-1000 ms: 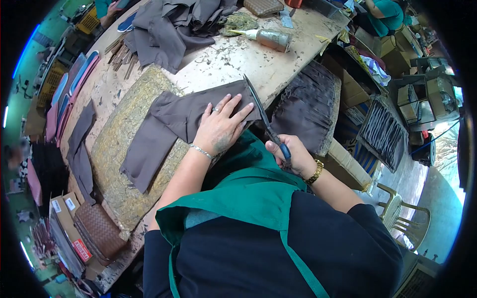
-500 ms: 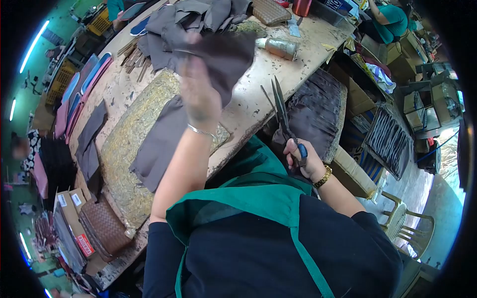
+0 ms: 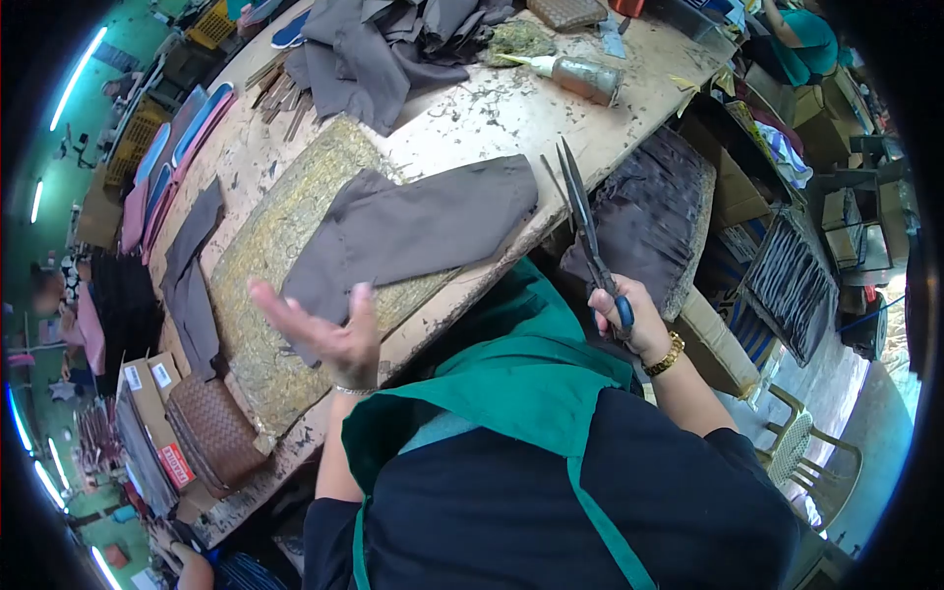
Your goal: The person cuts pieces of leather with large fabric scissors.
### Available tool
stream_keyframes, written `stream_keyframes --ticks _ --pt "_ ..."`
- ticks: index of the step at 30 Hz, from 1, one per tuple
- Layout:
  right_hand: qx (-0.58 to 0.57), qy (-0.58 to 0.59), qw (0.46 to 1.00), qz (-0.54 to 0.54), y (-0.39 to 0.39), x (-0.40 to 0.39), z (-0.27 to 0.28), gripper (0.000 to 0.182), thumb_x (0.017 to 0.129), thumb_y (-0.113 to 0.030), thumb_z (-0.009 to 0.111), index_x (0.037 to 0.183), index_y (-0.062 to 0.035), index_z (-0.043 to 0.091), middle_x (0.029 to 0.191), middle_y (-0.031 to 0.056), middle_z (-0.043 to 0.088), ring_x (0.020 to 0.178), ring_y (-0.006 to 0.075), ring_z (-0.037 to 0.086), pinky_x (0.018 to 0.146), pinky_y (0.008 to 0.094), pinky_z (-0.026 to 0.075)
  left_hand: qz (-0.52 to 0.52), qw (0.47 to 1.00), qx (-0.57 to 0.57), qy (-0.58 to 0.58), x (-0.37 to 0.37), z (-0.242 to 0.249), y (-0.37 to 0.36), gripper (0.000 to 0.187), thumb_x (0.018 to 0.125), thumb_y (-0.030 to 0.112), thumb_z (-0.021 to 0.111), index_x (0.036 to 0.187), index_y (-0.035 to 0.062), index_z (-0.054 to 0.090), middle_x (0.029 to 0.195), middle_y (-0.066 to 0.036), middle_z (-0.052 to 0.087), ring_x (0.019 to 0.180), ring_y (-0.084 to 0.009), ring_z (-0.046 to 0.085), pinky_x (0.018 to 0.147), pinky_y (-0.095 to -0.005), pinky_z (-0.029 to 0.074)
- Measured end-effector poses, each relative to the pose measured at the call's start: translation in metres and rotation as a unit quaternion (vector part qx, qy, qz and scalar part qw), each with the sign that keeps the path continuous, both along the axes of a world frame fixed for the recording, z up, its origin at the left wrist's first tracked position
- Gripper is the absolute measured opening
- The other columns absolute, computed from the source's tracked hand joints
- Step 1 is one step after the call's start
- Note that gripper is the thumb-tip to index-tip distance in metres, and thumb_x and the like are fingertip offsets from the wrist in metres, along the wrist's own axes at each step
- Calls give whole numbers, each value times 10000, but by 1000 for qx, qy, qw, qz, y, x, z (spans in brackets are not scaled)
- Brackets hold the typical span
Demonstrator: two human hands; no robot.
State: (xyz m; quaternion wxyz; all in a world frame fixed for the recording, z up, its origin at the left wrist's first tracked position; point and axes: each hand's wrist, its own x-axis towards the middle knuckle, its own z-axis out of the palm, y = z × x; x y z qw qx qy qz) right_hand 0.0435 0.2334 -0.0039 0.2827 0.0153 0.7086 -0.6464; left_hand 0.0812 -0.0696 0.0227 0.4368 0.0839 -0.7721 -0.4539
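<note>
My left hand (image 3: 329, 332) hovers palm up with its fingers spread, over the near end of a dark grey-brown fabric piece (image 3: 423, 221). That piece lies across a yellowish, glue-crusted board (image 3: 246, 285) and onto the worktable (image 3: 472, 113). My right hand (image 3: 634, 320) grips a pair of scissors (image 3: 585, 221) by the blue handles, blades pointing up and away past the table edge. A thin stick-like thing (image 3: 558, 185) shows beside the blades. Farther back lies a heap of similar fabric pieces (image 3: 364, 59).
A bottle with a pale nozzle (image 3: 585, 79) lies at the back. On the left are a narrow fabric strip (image 3: 192, 275), brown woven pieces (image 3: 211, 428) and cardboard boxes (image 3: 147, 393). Right of the table stand a board of dark pieces (image 3: 649, 216) and a chair (image 3: 801, 442). A co-worker (image 3: 801, 44) sits at upper right.
My left hand has let go of the fabric piece and drawn back toward me. The piece now lies spread over the board and table. My right hand still holds the scissors.
</note>
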Motion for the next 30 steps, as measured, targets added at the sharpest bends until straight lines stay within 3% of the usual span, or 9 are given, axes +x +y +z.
stream_keyframes --ticks 2,3,5,8,15,18,20,25,30 --pt "1 20 1000 5 1 -1 4 425 751 -469 626 685 -75 483 512 -20 481 443 55 454 423 197 372 -114 922 -351 -122 -8 31 6 763 708 267 668 1341 132 263 1376 -91 266 1292 -283 186 1019 -470 182" --pt "-3 25 1000 7 1 -2 6 413 753 -456 630 688 -74 487 515 -23 480 448 52 453 425 194 369 -197 825 -476 -234 -20 40 13 742 707 335 660 1330 157 300 1393 -86 243 1307 -300 152 1024 -500 157" --pt "-4 30 1000 5 -1 -3 9 404 752 -441 637 691 -71 489 515 -24 479 449 51 451 426 195 370 -284 786 -466 -290 -52 23 30 602 788 451 526 1310 215 340 1398 -62 234 1299 -322 165 997 -571 155" --pt "-17 31 999 -4 -3 1 15 381 749 -404 655 695 -64 492 520 -25 479 454 49 449 424 198 370 -231 752 -467 -404 -113 -12 34 540 838 513 388 1303 241 349 1395 -68 237 1291 -320 188 962 -617 179" --pt "35 11 998 56 10 14 10 468 693 -516 658 725 -77 498 554 -39 484 474 29 464 417 169 365 -117 794 -435 -408 -162 -20 19 485 847 466 408 1273 234 395 1363 -89 297 1268 -311 246 942 -633 192" --pt "21 -11 997 69 14 15 5 459 712 -508 644 730 -74 496 562 -33 489 474 33 464 415 173 367 -182 847 -443 -230 -150 -14 25 536 786 417 535 1238 152 422 1306 -84 381 1238 -305 305 932 -597 257" --pt "-12 -40 997 65 15 17 9 460 713 -496 653 709 -69 483 512 -26 457 431 45 437 391 186 360 -226 835 -419 -276 -140 -6 44 534 763 391 570 1226 159 438 1306 -86 378 1243 -284 302 930 -577 282" --pt "-28 -42 995 84 19 20 23 480 710 -523 639 711 -68 486 517 -28 461 438 46 441 406 183 368 -200 877 -417 -129 -144 -33 51 185 736 77 592 919 70 624 951 -87 607 929 -284 571 789 -337 478" --pt "-52 -12 990 133 31 33 18 431 745 -463 635 716 -54 505 559 -16 482 502 46 452 455 199 378 -300 853 -410 -119 -93 -23 46 186 732 50 590 916 40 612 959 -119 597 929 -302 567 782 -359 471"
